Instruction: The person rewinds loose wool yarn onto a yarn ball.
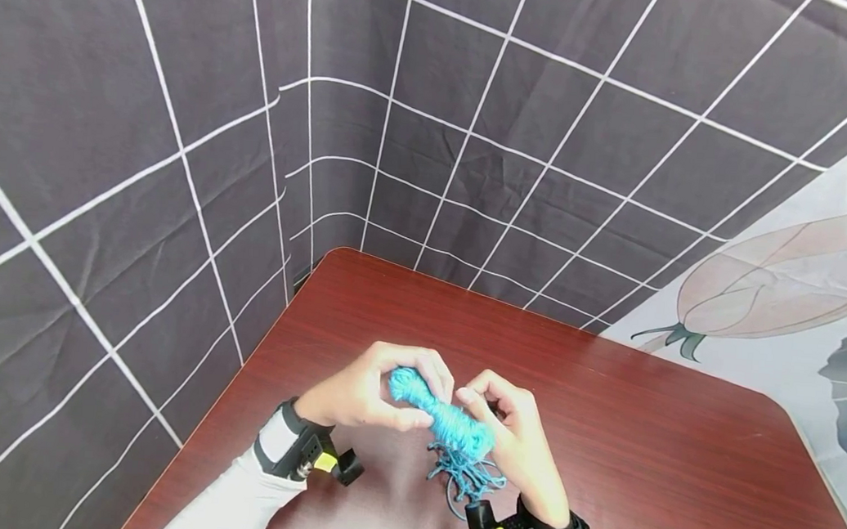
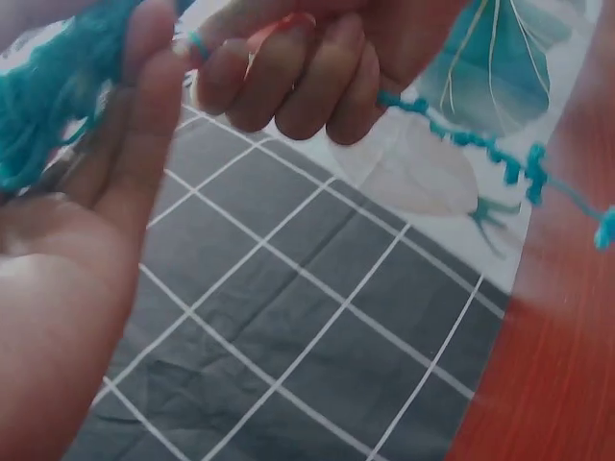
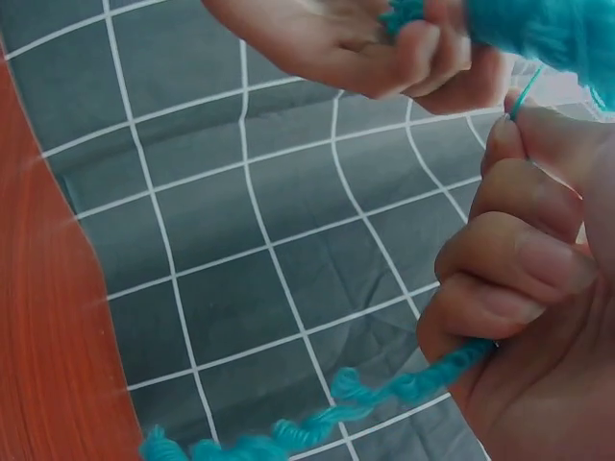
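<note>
A bundle of turquoise yarn (image 1: 462, 431), narrowed near its middle, is held above the table between finger and thumb of my left hand (image 1: 364, 393). The same bundle (image 3: 538, 29) shows at the top of the right wrist view. My right hand (image 1: 522, 435), close by on the right, pinches a thin strand that runs to the bundle. Its other fingers curl round more of the yarn, and a kinked, looped length (image 2: 480, 144) comes out below them. Loose tangled strands (image 1: 469, 474) hang under the bundle.
A reddish-brown wooden table (image 1: 647, 444) lies beneath both hands. Dark grey cloth with a white grid (image 1: 477, 137) hangs behind it and on the left. A pale flower-printed cloth (image 1: 782, 298) hangs on the right. Each wrist wears a black camera strap.
</note>
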The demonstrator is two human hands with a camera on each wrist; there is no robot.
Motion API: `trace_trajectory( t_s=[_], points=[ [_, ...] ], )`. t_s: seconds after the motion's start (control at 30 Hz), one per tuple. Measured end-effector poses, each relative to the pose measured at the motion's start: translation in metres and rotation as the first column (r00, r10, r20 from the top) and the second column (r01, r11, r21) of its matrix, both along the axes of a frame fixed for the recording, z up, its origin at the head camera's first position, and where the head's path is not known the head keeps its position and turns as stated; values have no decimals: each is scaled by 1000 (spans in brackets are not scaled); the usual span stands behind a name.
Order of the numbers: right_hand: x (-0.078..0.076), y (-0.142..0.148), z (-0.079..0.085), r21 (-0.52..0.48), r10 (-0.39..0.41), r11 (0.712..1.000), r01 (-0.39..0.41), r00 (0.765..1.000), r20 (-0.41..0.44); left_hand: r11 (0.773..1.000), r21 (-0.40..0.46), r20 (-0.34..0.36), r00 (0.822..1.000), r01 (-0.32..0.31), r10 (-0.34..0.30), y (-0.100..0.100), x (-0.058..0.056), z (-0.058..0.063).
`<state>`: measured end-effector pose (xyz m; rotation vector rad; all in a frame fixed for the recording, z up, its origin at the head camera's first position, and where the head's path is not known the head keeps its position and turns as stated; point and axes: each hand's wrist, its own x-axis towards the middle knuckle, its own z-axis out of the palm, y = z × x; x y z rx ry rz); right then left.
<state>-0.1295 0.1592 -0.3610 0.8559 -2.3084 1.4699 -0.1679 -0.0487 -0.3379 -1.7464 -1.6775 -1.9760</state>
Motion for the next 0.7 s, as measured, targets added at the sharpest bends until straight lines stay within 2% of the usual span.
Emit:
trace_trajectory(
  t_s=[0.1,0.2,0.33,0.47,0.57,0.63,0.7],
  points=[
    [-1,0,0,-10,23,1000,-23,999,-33,993,107,46,997,-58,54,4,-6,-12],
    [-1,1,0,20,-9,1000,10,999,-37,969,171,87,982,-179,167,9,-8,-19],
    [1,-1,2,28,-5,1000,5,1000,-10,905,185,94,923,-383,372,11,1,-9],
    [1,-3,3,22,13,1000,-12,1000,-17,837,168,8,850,-521,527,12,6,0],
    [2,-3,3,25,-8,1000,9,1000,-16,809,136,-78,808,-572,584,12,6,3],
    [3,-3,4,17,-25,1000,25,1000,-4,805,104,-129,795,-584,593,12,6,3],
    [3,-2,4,1,-37,999,37,999,7,816,66,-165,800,-574,577,11,6,3]
  ],
)
